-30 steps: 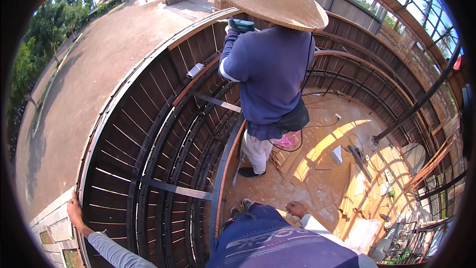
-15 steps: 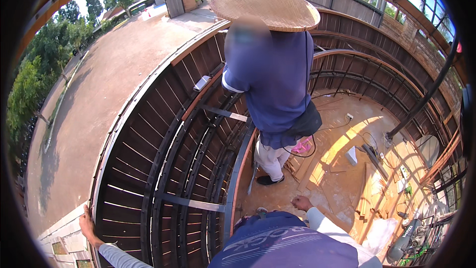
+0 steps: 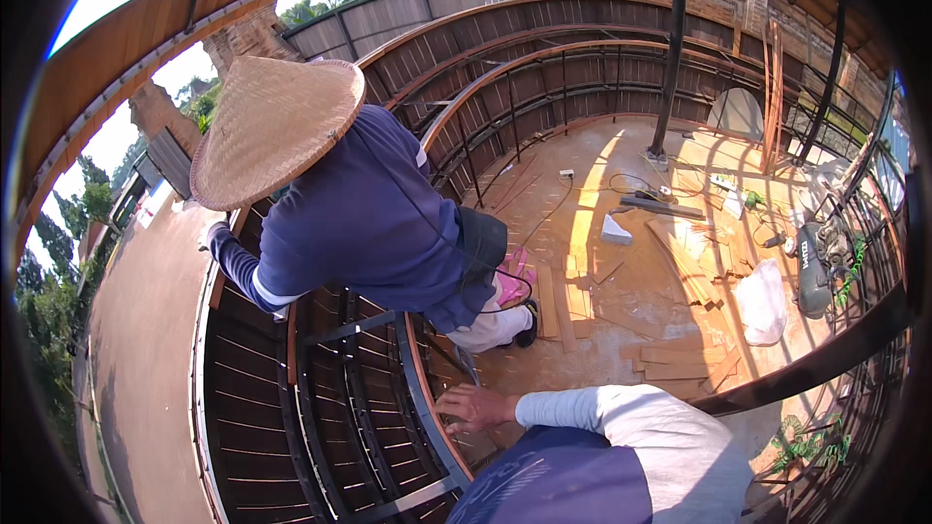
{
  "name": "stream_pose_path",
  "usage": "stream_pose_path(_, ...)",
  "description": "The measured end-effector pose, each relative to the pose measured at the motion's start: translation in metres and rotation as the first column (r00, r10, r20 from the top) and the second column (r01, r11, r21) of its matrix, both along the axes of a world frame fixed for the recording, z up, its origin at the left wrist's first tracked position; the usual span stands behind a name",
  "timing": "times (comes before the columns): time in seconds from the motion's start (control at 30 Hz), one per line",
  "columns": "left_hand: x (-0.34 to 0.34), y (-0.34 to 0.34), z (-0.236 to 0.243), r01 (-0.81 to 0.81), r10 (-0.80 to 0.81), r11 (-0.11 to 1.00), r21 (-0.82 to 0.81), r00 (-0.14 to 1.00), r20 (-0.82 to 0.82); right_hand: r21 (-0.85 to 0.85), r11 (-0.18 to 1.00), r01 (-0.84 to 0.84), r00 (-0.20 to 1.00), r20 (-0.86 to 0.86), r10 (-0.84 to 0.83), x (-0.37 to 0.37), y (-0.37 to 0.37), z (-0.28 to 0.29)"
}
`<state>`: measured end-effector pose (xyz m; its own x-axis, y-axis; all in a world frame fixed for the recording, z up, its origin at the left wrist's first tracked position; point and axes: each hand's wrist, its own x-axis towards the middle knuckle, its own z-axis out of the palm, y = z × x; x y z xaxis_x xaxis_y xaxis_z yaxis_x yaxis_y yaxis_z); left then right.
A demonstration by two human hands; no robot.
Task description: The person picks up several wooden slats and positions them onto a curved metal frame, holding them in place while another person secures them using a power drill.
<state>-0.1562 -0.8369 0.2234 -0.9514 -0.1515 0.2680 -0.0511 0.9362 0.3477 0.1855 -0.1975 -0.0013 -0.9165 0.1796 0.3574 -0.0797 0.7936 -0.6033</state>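
My right hand (image 3: 474, 408) reaches across in front of me to the inner curved rail (image 3: 423, 398) of the dark slatted structure. Its fingers are loosely bent and apart, with the tips at the rail's edge; nothing shows in them. My left hand is out of the picture. Just ahead on the left, a co-worker in a woven conical hat (image 3: 282, 131) and blue top (image 3: 364, 223) leans over the outer curved wall (image 3: 206, 349). The co-worker's hand (image 3: 216, 233) is at that wall's top edge. A flat metal crossbar (image 3: 413, 499) joins the rails near me.
Wooden planks (image 3: 684, 359) and offcuts lie on the floor to the right, near a white plastic bag (image 3: 760, 301) and a dark air compressor tank (image 3: 812, 270). A dark post (image 3: 670, 58) stands farther back. Cables cross the floor. Paved ground (image 3: 146, 330) lies outside the wall.
My view has turned right. My left hand, earlier on the outer wall's edge, has left the picture. My right hand has come to the inner rail. The co-worker now leans left over the wall.
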Motion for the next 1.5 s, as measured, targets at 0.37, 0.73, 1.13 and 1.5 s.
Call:
stream_pose_path(0.37,-0.004,0.076,0.021,0.114,-0.114,0.993,0.006,0.993,0.018,0.205,0.922,-0.329,0.943,0.015,0.333,-0.060,-0.060,-0.031)
stream_pose_path(0.73,-0.015,0.099,0.016,0.138,-0.138,0.990,0.018,0.989,0.042,0.186,0.923,-0.337,0.939,-0.002,0.343,-0.062,-0.059,-0.039)
stream_pose_path(1.13,0.003,0.050,0.018,0.056,-0.059,0.997,0.049,0.997,0.057,0.201,0.922,-0.330,0.944,0.046,0.327,-0.058,-0.060,-0.030)
stream_pose_path(1.5,0.003,-0.087,0.000,-0.137,0.126,0.986,0.090,0.985,0.122,0.316,0.887,-0.338,0.941,0.109,0.320,-0.069,-0.063,-0.026)
